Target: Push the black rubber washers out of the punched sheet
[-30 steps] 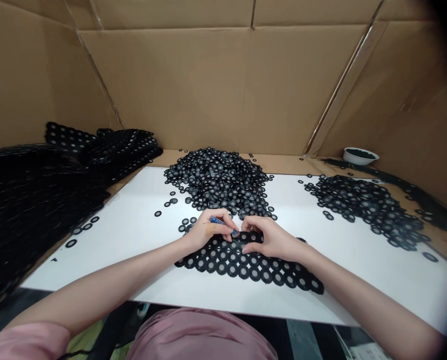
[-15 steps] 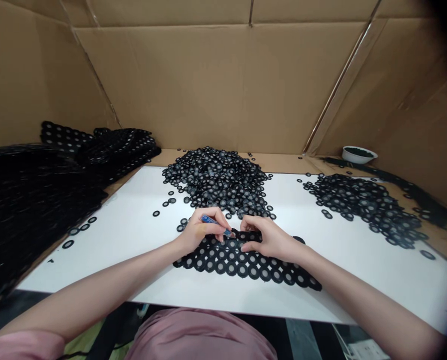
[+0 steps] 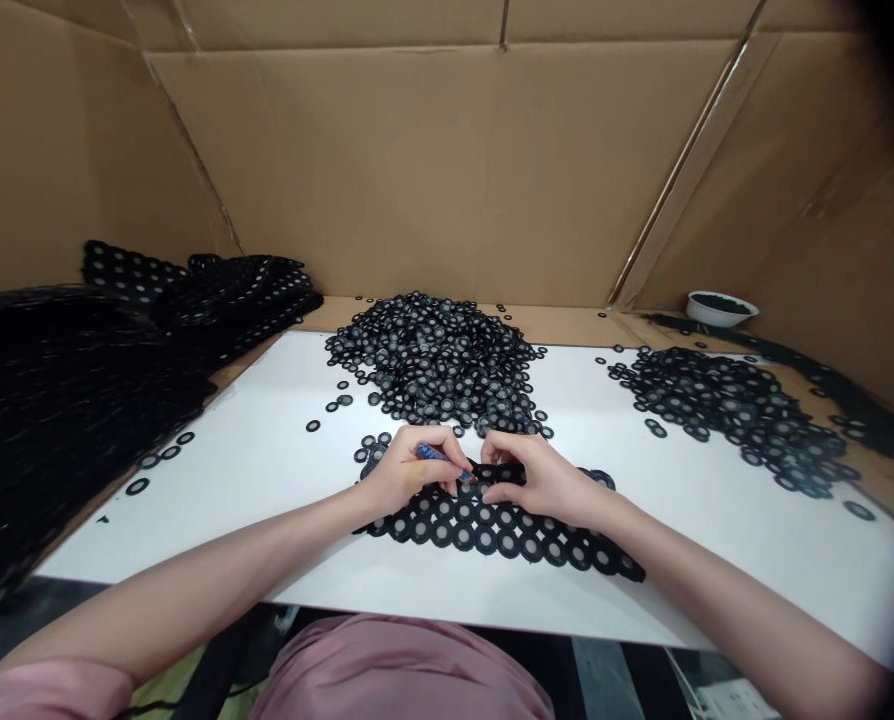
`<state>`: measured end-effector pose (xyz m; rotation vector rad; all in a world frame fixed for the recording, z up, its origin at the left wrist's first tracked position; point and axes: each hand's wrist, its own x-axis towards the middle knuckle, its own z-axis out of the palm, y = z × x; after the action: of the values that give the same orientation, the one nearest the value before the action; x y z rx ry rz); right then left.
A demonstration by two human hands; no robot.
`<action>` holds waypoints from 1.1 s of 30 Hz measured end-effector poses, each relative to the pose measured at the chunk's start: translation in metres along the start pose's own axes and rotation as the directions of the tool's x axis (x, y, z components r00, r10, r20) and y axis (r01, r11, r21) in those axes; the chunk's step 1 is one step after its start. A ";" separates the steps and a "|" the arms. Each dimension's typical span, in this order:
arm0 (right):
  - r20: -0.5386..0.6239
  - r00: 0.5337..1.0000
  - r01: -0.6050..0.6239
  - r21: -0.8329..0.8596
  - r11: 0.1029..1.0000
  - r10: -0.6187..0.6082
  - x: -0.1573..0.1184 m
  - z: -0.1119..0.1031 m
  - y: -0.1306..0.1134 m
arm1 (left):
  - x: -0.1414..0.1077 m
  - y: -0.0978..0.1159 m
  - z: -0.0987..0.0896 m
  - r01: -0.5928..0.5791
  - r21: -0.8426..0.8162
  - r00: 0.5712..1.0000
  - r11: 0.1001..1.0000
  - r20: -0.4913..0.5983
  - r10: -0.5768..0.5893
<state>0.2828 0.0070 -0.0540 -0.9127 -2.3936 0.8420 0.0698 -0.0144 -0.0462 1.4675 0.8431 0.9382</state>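
Blue pen (image 3: 436,453) has dipped lower, gripped in your left hand (image 3: 406,472), tip at the ring strip (image 3: 492,530); right hand (image 3: 544,482) pinches that strip's end, on the white board (image 3: 192,530). Beyond: ring pile (image 3: 432,362) at 12, second pile (image 3: 732,420) at 2, bowl (image 3: 717,309) past it, strip heap (image 3: 64,420) at 10.

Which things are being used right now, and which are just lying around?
Being used:
left hand holding a blue-handled tool
right hand pinching the black ring strip

Just lying around:
middle ring pile
right ring pile
white bowl
folded black ring sheets
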 end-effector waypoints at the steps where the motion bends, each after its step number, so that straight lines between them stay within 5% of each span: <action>1: -0.001 1.000 0.000 0.001 1.000 0.000 0.000 0.000 0.000 | 0.000 0.000 0.000 0.004 -0.006 1.000 1.000 0.000 -0.004; 33: 0.000 1.000 -0.013 0.041 0.999 0.013 0.000 -0.001 -0.003 | -0.003 0.006 0.002 -0.021 -0.002 1.000 1.000 -0.004 0.021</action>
<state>0.2818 0.0052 -0.0511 -0.9134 -2.3635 0.8931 0.0701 -0.0180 -0.0406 1.4761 0.8308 0.9579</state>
